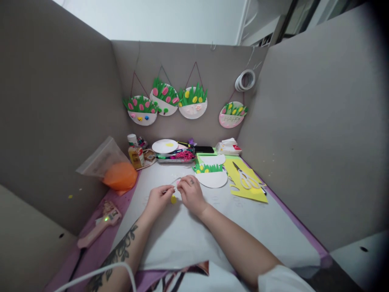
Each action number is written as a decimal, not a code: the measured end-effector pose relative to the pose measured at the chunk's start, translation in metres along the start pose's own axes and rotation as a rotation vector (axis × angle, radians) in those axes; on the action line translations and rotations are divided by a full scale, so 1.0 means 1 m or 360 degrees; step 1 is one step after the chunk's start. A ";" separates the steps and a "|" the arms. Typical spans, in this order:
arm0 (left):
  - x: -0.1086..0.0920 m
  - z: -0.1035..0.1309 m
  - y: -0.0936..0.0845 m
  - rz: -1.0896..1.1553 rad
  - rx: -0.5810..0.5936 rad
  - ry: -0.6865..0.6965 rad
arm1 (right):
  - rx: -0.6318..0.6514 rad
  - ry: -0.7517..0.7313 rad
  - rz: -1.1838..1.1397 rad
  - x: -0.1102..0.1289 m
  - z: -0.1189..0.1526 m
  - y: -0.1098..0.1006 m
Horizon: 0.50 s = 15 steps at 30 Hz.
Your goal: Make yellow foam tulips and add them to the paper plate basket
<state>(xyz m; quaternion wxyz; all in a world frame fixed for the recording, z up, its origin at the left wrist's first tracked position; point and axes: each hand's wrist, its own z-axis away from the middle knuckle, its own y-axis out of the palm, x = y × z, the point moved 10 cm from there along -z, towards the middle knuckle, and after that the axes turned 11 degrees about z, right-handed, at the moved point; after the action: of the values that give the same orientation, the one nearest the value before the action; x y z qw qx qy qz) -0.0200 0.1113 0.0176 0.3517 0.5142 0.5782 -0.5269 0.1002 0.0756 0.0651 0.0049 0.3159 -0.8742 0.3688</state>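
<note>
1. Left hand (161, 196): its grip is drawn to a pinch, thumb against finger; what it has hold of is too small to tell.
2. Right hand (190, 190): its grip is nearly closed, fingers curled, with a small pink piece (178, 183) at the fingertips. That piece sits in the narrow gap between the two hands, above the white sheet (179, 239).
3. A yellow piece (173, 199) shows just below the fingertips; whether it is lying or held, I cannot tell.
4. Ahead and to the right, close to the right hand, lies a paper-plate basket (211, 178) with green grass; it limits reach that way.
5. Farther right, white scissors (249, 181) rest on a yellow sheet (243, 194) near the desk (127, 202)'s right border.
6. On the left border, a pink glue gun (99, 231) lies lengthwise and a bag of orange material (120, 176) leans by the panel, both well apart from the hands.
7. A tray (174, 159) of supplies lines the far edge, below the back panel (209, 129).
8. The white sheet spreads between the forearms and towards the near edge, giving the wrists room to draw back; panels bound the left, right and far sides.
</note>
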 end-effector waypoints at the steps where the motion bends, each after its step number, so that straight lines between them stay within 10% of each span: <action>1: 0.001 -0.001 -0.006 -0.0001 -0.0052 -0.0006 | -0.0003 0.0012 -0.0020 -0.001 -0.001 -0.001; 7: 0.019 -0.014 -0.069 -0.0402 -0.0403 -0.0087 | -0.0104 0.0248 -0.0223 -0.029 -0.001 -0.005; 15: 0.018 -0.005 -0.008 -0.1155 0.0055 0.0021 | 0.0221 0.0259 -0.0359 -0.030 0.007 0.032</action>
<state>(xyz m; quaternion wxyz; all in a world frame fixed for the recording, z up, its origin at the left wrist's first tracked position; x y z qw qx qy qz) -0.0314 0.1213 0.0035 0.1293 0.2846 0.7164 -0.6238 0.1077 0.1044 0.0317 0.0955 0.3808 -0.8023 0.4497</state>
